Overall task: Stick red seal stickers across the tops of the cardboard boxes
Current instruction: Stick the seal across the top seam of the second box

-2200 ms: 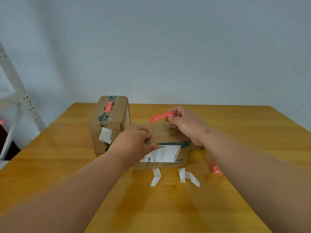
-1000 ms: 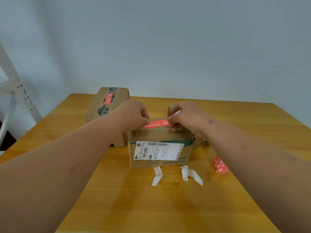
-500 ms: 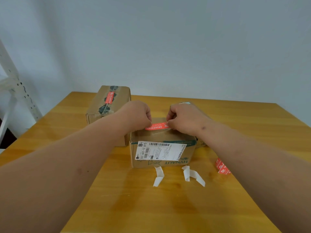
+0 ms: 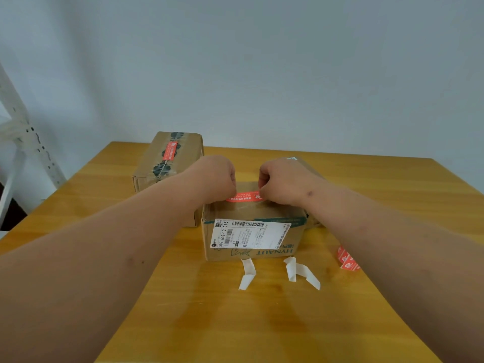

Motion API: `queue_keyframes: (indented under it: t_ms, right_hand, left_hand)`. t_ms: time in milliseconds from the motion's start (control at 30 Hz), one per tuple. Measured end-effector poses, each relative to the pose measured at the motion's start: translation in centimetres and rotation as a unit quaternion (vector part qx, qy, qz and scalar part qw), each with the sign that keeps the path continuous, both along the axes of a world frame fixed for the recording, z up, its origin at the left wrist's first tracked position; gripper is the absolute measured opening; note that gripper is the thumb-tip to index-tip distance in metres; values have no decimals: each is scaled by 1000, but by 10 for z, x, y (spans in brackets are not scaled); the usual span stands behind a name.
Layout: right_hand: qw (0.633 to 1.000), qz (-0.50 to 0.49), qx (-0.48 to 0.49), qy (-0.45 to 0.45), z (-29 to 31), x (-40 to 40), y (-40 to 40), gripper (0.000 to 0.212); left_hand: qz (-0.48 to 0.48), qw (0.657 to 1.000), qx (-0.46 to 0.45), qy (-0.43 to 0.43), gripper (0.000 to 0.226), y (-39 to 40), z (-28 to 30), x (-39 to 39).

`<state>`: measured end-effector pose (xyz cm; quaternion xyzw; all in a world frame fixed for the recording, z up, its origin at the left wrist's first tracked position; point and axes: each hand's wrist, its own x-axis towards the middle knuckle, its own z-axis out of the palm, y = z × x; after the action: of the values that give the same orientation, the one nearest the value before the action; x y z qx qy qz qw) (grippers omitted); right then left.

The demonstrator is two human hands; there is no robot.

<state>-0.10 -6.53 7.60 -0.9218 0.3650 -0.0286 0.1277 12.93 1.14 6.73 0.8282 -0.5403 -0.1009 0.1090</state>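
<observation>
1. A red seal sticker (image 4: 243, 198) lies across the top of the nearer cardboard box (image 4: 254, 231), which sits in the middle of the wooden tabletop (image 4: 235, 323).
2. The left hand (image 4: 216, 178) is curled into a loose fist at the sticker's left end, fingers together and pressed down on it.
3. The right hand (image 4: 284, 180) is curled the same way at the sticker's right end, fingers closed and pinching or pressing that end; I cannot tell which.
4. The sticker carries small white characters, too fine to read from here.
5. On the front of this box is a white shipping label (image 4: 248, 234) with a barcode and the digits "502 602-12 815" printed sideways at its left edge; the rest of its print is too small to make out.
6. Below the label, upside-down green lettering on the cardboard reads "HYNAUT".
7. A second cardboard box (image 4: 167, 163) stands behind and to the left, just beside the first, with dark printed tape along its top and a red sticker (image 4: 170, 151) already across it.
8. Two curled white backing strips (image 4: 247, 275) (image 4: 301, 271) lie on the tabletop in front of the nearer box.
9. More red stickers (image 4: 347, 260) rest near the right forearm, partly hidden by it.
10. A white perforated shelf post (image 4: 23, 132) stands at the far left.
</observation>
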Motion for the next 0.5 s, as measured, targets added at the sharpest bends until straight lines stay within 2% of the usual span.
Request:
queue_keyframes:
  t_ms: [233, 500]
  right_hand:
    - [999, -9, 33, -16, -1, 2, -7, 18]
    - [999, 9, 40, 15, -2, 4, -7, 14]
  left_hand:
    - [-4, 999, -3, 34, 6, -1, -1, 6]
    - [-5, 998, -9, 56, 12, 0, -3, 8]
